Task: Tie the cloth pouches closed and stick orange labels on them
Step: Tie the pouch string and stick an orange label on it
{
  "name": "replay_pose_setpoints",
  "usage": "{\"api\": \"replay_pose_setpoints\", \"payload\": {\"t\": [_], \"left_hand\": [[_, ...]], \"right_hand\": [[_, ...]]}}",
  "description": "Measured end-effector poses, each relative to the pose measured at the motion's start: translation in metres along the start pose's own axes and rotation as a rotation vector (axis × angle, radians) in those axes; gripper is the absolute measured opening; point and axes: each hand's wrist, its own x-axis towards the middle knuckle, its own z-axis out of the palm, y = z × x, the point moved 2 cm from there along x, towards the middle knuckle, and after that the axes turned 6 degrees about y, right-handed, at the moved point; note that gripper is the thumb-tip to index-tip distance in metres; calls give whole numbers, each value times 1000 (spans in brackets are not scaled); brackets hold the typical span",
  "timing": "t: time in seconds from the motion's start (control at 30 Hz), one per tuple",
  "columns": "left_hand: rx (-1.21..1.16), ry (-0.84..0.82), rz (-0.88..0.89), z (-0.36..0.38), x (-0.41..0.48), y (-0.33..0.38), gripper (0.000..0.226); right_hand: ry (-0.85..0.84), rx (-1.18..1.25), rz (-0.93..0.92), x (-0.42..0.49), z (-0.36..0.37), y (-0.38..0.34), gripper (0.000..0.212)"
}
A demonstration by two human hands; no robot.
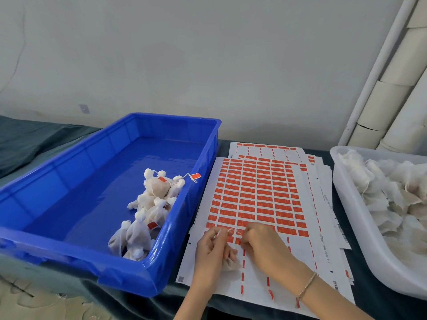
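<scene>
My left hand (213, 252) grips a small white cloth pouch (231, 264) low over the label sheet and pinches its white string (232, 231) at the top. My right hand (261, 241) pinches the other end of that string just to the right. Both hands hover over the near rows of a sheet of orange labels (256, 192). Several tied pouches with orange labels (152, 204) lie piled in the near right corner of a blue crate (92, 255).
A white tub (346, 204) on the right holds a heap of untied pouches (392, 199). More label sheets (323, 181) are stacked under the top one. Cardboard tubes (392, 88) lean on the wall at the back right. A dark cloth covers the table.
</scene>
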Motion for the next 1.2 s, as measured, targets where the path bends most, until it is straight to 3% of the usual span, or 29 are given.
{"api": "replay_pose_setpoints", "payload": {"t": [0.3, 0.57, 0.7, 0.87, 1.2], "left_hand": [[20, 9, -2, 0, -2, 0, 18], [19, -5, 18, 0, -1, 0, 19], [20, -9, 20, 0, 0, 0, 20], [15, -17, 20, -1, 0, 0, 22], [44, 0, 12, 1, -1, 1, 19]], "right_hand": [[93, -35, -38, -13, 5, -4, 43], [98, -33, -43, -13, 5, -2, 39], [33, 145, 59, -2, -7, 7, 29], [-78, 130, 96, 9, -11, 11, 26], [-11, 60, -34, -1, -7, 6, 31]]}}
